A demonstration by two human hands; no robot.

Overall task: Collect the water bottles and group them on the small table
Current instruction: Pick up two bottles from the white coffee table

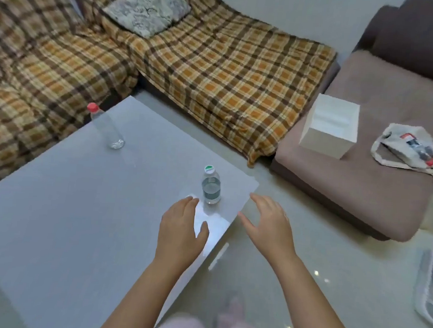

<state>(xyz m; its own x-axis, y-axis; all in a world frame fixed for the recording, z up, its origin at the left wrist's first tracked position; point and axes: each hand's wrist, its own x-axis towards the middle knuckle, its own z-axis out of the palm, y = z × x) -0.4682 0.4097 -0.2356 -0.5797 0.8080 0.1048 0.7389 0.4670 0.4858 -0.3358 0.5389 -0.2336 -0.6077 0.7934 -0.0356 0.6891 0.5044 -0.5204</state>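
Observation:
A small clear bottle with a green-and-white cap stands upright near the right corner of the grey table. A taller clear bottle with a red cap stands at the table's far left edge. My left hand hovers open over the table, just short of the small bottle. My right hand is open too, to the right of that bottle and past the table's edge. Neither hand touches a bottle.
A sofa under a plaid blanket with a patterned cushion runs behind the table. A brown seat at the right carries a white box and a plastic bag. Glossy floor lies to the right.

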